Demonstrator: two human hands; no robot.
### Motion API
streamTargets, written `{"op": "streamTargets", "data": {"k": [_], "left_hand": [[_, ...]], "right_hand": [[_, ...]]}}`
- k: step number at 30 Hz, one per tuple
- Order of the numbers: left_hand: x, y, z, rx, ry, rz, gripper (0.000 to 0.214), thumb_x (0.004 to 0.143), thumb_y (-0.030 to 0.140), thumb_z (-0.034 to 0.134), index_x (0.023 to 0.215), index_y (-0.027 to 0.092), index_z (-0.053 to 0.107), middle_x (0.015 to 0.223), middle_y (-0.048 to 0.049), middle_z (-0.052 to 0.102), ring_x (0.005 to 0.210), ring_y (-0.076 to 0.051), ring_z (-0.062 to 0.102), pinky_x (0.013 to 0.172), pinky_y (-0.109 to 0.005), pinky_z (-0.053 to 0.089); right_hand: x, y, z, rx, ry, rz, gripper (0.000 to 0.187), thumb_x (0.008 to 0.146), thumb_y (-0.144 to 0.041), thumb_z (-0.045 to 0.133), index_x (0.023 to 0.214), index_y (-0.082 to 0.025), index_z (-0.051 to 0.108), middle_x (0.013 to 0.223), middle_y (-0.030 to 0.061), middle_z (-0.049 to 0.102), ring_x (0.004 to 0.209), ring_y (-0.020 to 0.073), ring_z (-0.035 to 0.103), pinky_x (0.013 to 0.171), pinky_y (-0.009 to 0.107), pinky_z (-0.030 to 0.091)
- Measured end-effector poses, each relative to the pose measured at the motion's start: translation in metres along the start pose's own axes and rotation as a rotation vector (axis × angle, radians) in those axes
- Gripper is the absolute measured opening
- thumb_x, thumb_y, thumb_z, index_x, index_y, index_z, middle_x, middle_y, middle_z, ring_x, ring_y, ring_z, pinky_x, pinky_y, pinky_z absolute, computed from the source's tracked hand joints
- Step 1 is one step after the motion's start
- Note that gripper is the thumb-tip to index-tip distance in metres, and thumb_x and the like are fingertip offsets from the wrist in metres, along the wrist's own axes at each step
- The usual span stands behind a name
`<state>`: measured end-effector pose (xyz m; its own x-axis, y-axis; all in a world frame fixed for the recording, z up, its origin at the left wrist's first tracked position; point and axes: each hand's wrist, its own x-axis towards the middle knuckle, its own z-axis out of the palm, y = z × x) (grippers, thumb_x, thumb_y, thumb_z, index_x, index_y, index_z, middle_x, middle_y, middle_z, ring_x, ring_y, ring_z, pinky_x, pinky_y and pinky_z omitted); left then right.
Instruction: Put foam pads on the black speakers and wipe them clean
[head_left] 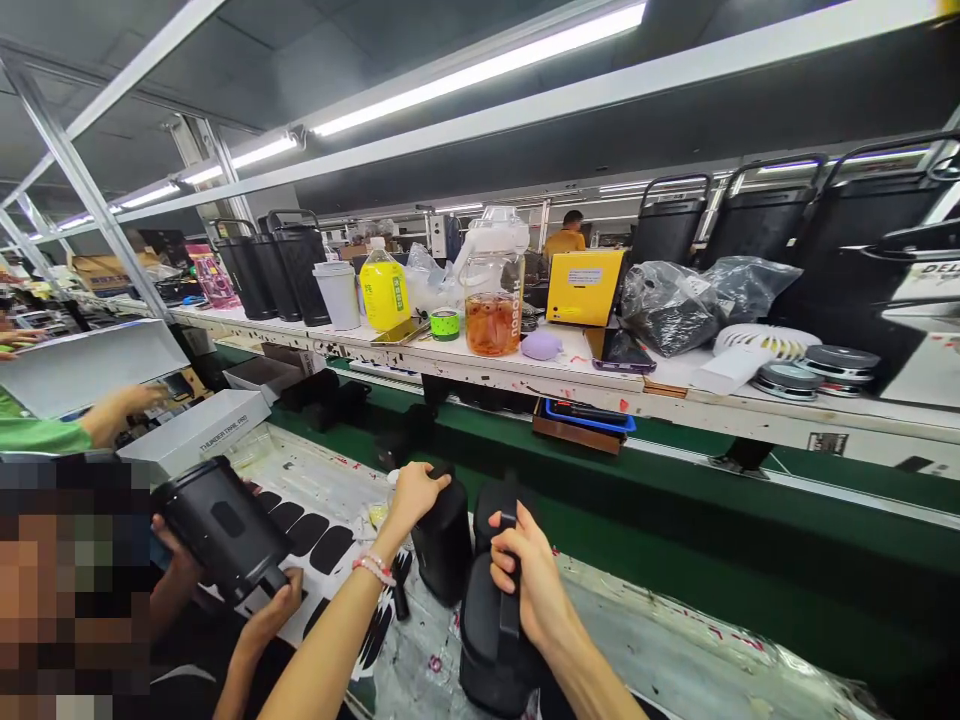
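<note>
My left hand (417, 497), with a beaded bracelet at the wrist, is closed over the top of an upright black cylindrical speaker (442, 555). Its fingertips are partly hidden there. My right hand (521, 560) has its fingers wrapped round the strap-like handle of a second black speaker (484, 630), which stands just right of the first and nearer to me. Behind that one, partly covered by my right hand, is another black rounded body (487, 505). Flat black oval pieces (330, 548) lie on the white sheet left of my left forearm.
At left a co-worker holds a black speaker (221, 525) in both hands. Beyond, a green-sleeved arm (97, 425) reaches over white boxes (206, 430). A shelf (525, 375) above the green belt (637, 480) carries a jug (493, 300), a yellow bottle (383, 290) and several speakers.
</note>
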<state>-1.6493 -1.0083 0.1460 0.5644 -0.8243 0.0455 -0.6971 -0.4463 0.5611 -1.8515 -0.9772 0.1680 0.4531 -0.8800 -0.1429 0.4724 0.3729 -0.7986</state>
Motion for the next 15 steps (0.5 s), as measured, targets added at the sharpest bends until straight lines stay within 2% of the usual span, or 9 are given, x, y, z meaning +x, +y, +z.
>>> {"op": "streamTargets", "data": {"k": [5,7,9,12,15], "left_hand": [[-0.003,-0.008,0.000,-0.084,-0.004,0.042,0.025,0.083,0.039,0.060,0.081,0.014,0.064,0.078,-0.0025,0.068,0.073,-0.015,0.063,0.072,-0.031,0.048],[-0.005,-0.007,0.001,-0.101,-0.021,0.089,0.025,0.084,0.039,0.058,0.085,0.015,0.066,0.084,-0.0043,0.070,0.079,-0.017,0.065,0.074,-0.029,0.047],[-0.009,-0.005,0.000,-0.091,-0.028,0.123,0.026,0.085,0.038,0.055,0.089,0.015,0.068,0.089,-0.0063,0.071,0.085,-0.019,0.066,0.076,-0.028,0.047],[-0.024,0.004,-0.002,-0.029,0.022,0.127,0.033,0.085,0.033,0.052,0.104,0.011,0.066,0.101,-0.0143,0.069,0.098,-0.027,0.063,0.086,-0.034,0.045],[-0.059,0.018,-0.002,0.052,0.167,0.127,0.048,0.087,0.036,0.046,0.124,0.008,0.055,0.123,-0.0212,0.056,0.116,-0.036,0.050,0.099,-0.046,0.036]], "right_hand": [[0.020,0.019,-0.001,-0.052,0.001,0.049,0.037,0.059,-0.019,0.056,0.095,-0.021,0.049,0.091,-0.0025,0.051,0.045,0.0022,0.035,0.036,0.017,0.022],[0.023,0.023,-0.003,-0.053,-0.004,0.069,0.045,0.060,-0.019,0.055,0.104,-0.022,0.047,0.098,-0.0008,0.053,0.045,0.0038,0.041,0.038,0.020,0.032],[0.023,0.024,-0.005,-0.049,-0.014,0.107,0.057,0.060,-0.018,0.054,0.115,-0.024,0.042,0.109,0.0022,0.052,0.050,0.0075,0.052,0.047,0.026,0.044],[0.022,0.018,-0.013,-0.036,-0.078,0.172,0.071,0.059,-0.017,0.056,0.126,-0.024,0.036,0.128,0.0074,0.045,0.066,0.0135,0.063,0.067,0.033,0.052],[0.016,0.004,-0.031,-0.057,-0.097,0.229,0.078,0.057,-0.017,0.058,0.131,-0.024,0.035,0.141,0.0110,0.035,0.075,0.0157,0.066,0.076,0.034,0.051]]}}
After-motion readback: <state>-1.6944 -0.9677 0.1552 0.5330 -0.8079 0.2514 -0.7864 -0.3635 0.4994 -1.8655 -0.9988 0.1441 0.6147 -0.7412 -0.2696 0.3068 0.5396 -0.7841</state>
